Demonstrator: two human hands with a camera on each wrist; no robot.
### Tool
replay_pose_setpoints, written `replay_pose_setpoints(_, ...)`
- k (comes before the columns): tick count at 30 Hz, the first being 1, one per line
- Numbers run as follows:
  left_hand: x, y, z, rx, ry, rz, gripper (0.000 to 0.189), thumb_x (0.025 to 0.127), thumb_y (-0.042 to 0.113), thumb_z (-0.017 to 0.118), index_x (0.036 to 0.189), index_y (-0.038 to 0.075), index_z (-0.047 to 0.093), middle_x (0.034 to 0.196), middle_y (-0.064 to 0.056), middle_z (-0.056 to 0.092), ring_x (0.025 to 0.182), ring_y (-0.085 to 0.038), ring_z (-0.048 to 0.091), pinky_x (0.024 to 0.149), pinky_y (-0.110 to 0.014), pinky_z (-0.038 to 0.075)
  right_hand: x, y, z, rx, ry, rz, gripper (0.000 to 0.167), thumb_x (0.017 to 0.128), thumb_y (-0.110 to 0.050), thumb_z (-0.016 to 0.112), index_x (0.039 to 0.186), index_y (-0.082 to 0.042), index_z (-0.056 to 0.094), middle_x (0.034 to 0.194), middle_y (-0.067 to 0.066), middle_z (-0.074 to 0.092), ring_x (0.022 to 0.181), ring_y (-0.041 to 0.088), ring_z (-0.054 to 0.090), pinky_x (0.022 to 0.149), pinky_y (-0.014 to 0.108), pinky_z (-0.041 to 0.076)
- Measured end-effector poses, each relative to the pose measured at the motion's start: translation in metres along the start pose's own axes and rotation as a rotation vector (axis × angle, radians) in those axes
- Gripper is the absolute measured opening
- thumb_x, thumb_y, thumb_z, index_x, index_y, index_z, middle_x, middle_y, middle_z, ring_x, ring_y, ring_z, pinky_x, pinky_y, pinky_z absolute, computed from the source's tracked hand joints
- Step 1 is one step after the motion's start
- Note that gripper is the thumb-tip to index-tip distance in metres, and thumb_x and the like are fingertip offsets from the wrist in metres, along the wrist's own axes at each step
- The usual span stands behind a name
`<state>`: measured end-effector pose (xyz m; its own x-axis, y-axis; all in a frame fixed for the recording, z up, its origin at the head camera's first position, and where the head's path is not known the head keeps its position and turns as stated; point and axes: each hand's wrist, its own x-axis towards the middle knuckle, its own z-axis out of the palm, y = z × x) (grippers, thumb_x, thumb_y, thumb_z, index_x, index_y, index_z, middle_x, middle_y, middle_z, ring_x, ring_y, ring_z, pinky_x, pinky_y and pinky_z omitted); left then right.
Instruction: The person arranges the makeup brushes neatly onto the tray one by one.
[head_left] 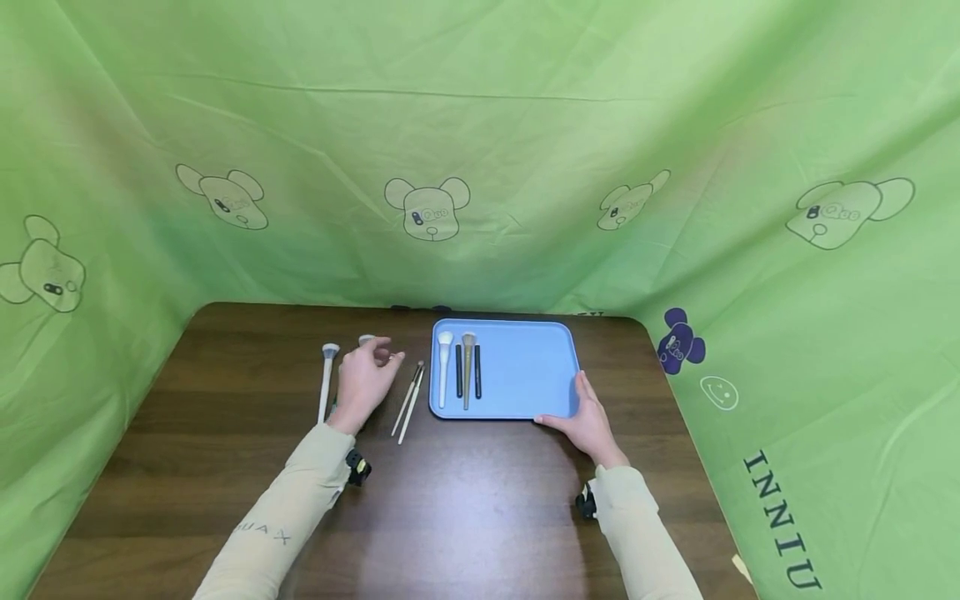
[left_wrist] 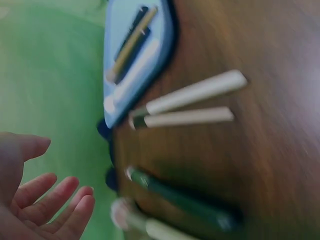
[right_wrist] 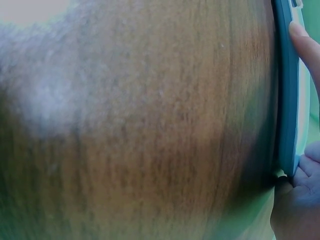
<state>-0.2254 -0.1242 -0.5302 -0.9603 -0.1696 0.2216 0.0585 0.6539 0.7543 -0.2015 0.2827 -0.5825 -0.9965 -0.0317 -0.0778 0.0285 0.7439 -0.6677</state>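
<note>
My left hand (head_left: pixel 365 379) hovers above the makeup brushes on the left of the table, its fingers loosely bent and nothing between them. Near it lie a white-handled brush (head_left: pixel 326 375), a dark green-handled brush (left_wrist: pixel 182 197) and two slim pale-handled brushes (left_wrist: pixel 197 92). In the head view the left hand partly hides the brushes beneath it. My right hand (head_left: pixel 592 425) grips the near right corner of a blue tray (head_left: pixel 525 367), thumb on the front rim and fingers along the right side. Several brushes, including a white brush (head_left: pixel 444 371) and a tan brush (head_left: pixel 468 375), lie side by side in the tray's left part.
The brown wooden table (head_left: pixel 465 508) ends at a green cloth backdrop (head_left: pixel 480 267) behind the tray. The same cloth hangs along both sides. A shiny reflection lies on the wood in front of the tray.
</note>
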Motion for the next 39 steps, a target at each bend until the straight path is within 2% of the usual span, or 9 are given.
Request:
replay_pose_setpoints(8, -0.013, -0.035, -0.032, 0.058, 0.075, -0.037, 0.036, 0.091, 0.018, 0.076, 0.121, -0.001, 0.070, 0.103, -0.019, 0.074, 0.089, -0.035, 0.072, 0.078, -0.053, 0.052, 0.002, 0.003, 0.002, -0.018, 0.003, -0.013, 0.131, 0.072, -0.054, 0.089, 0.158, 0.008, 0.011, 0.166, 0.024, 0.009, 0.151, 0.038, 0.014, 0.118, 0.051, 0.022)
replay_pose_setpoints(16, -0.028, -0.056, -0.058, 0.074, 0.121, -0.117, 0.041, 0.090, 0.018, 0.077, 0.123, -0.003, 0.068, 0.103, -0.023, 0.072, 0.091, -0.039, 0.071, 0.081, -0.057, 0.049, 0.001, 0.003, 0.002, -0.018, 0.002, -0.011, 0.131, 0.072, -0.053, 0.090, 0.159, 0.007, 0.012, 0.167, 0.022, 0.008, 0.152, 0.035, 0.013, 0.119, 0.049, 0.021)
replay_pose_setpoints(23, -0.033, -0.071, -0.069, 0.132, 0.085, -0.174, 0.041, 0.088, 0.011, 0.075, 0.125, -0.004, 0.066, 0.107, -0.024, 0.071, 0.095, -0.042, 0.067, 0.079, -0.057, 0.048, 0.000, 0.003, 0.002, -0.006, -0.005, -0.002, 0.131, 0.073, -0.054, 0.089, 0.159, 0.006, 0.010, 0.167, 0.022, 0.007, 0.152, 0.036, 0.012, 0.119, 0.050, 0.020)
replay_pose_setpoints(30, -0.035, -0.082, -0.070, 0.179, 0.023, -0.196, 0.036, 0.086, 0.012, 0.077, 0.117, -0.005, 0.069, 0.090, -0.018, 0.072, 0.084, -0.040, 0.067, 0.073, -0.054, 0.048, 0.001, 0.004, 0.003, -0.011, -0.009, -0.002, 0.131, 0.073, -0.054, 0.088, 0.159, 0.006, 0.010, 0.167, 0.021, 0.007, 0.152, 0.036, 0.012, 0.119, 0.050, 0.021)
replay_pose_setpoints(39, -0.038, -0.083, -0.073, 0.182, -0.039, -0.215, 0.029, 0.082, 0.012, 0.081, 0.103, -0.006, 0.072, 0.077, -0.014, 0.071, 0.073, -0.034, 0.068, 0.065, -0.049, 0.047, 0.002, 0.004, 0.004, -0.018, -0.009, -0.007, 0.130, 0.073, -0.055, 0.088, 0.159, 0.006, 0.011, 0.167, 0.022, 0.007, 0.152, 0.036, 0.012, 0.118, 0.050, 0.021)
